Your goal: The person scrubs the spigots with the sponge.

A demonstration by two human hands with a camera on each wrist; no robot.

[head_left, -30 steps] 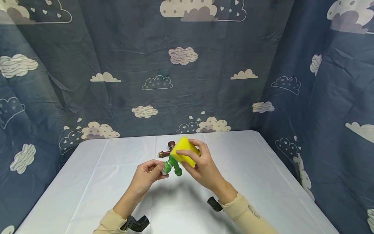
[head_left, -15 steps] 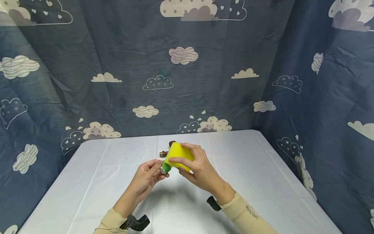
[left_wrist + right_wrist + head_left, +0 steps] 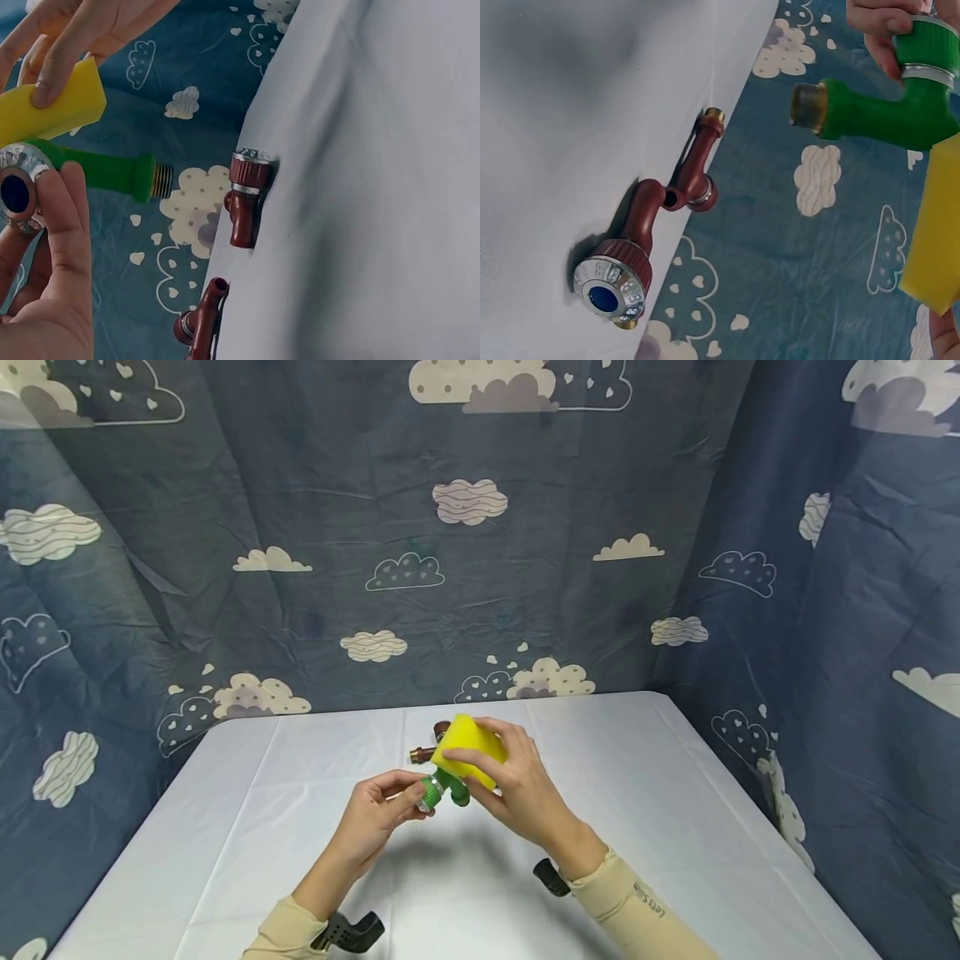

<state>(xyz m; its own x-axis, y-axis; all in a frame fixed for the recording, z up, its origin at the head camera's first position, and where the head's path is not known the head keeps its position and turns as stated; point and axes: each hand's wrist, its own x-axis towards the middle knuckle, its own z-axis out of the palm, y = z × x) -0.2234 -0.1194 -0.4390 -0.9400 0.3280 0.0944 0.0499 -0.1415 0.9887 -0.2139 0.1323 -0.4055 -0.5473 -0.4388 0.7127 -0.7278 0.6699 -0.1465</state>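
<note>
My left hand (image 3: 378,814) pinches a green plastic tap (image 3: 457,789) by its ribbed handle, above the table. In the left wrist view the handle's chrome face has a dark blue centre, and the tap's threaded end (image 3: 162,181) points away from the fingers. A yellow sponge (image 3: 474,745) is in my right hand (image 3: 528,789), gripped between thumb and fingers. It lies against the green body of the tap (image 3: 877,116) and covers part of it in the right wrist view. The fingers behind the sponge are partly hidden.
Two dark red taps, one with a blue-centred chrome handle (image 3: 622,255) and one with a brass end (image 3: 697,161), lie on the white-covered table (image 3: 637,827) beyond the hands. A dark blue cloud-print cloth (image 3: 525,593) hangs around the back and sides.
The sponge slid down and left over the green tap, covering most of it, then moved back up and right. The tap's lower arm shows again. My left hand has stayed in nearly the same place.
</note>
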